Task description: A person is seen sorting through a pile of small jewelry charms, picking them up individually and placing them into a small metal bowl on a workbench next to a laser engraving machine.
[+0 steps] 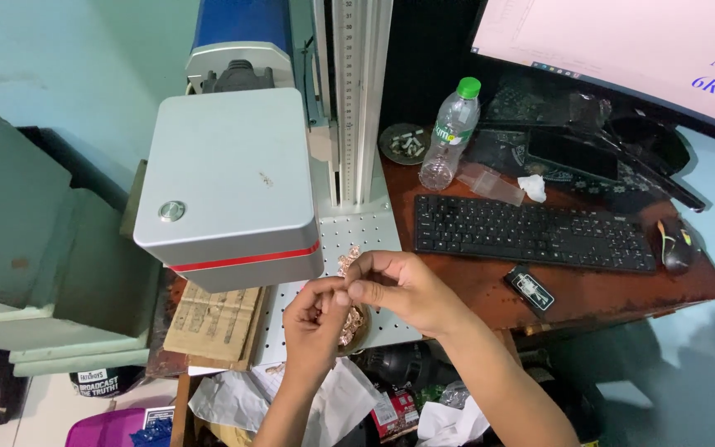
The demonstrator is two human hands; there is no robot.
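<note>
Fingers [349,291] of both my hands meet over the middle of the view, pinched together on a small rose-gold piece [347,263], thin and shiny, its exact form too small to tell. My right hand [399,285] comes in from five o'clock, forearm rising diagonally, thumb and forefinger closed on the piece from the right. My left hand [312,323] rises from six o'clock, wrist bent, fingertips closed on the same piece from below and left. Holding it at both ends like this seems meant to keep so small a thing steady and turned toward my eyes.

Just beneath my left hand sits a small round dish [356,327] with more rose-gold pieces, close by, probably so each piece can be picked up without a long reach. The dish rests on a white perforated plate [357,232], the base of a grey boxy machine [229,182] with a red stripe, at ten o'clock. A vertical ruled column [353,99] stands at twelve o'clock.

On the brown tabletop [490,281] at two o'clock lie a black keyboard [531,232], a clear plastic bottle [450,132] with a green cap, and a black mouse [676,244]. A lit monitor [622,50] leans in at one o'clock.
</note>
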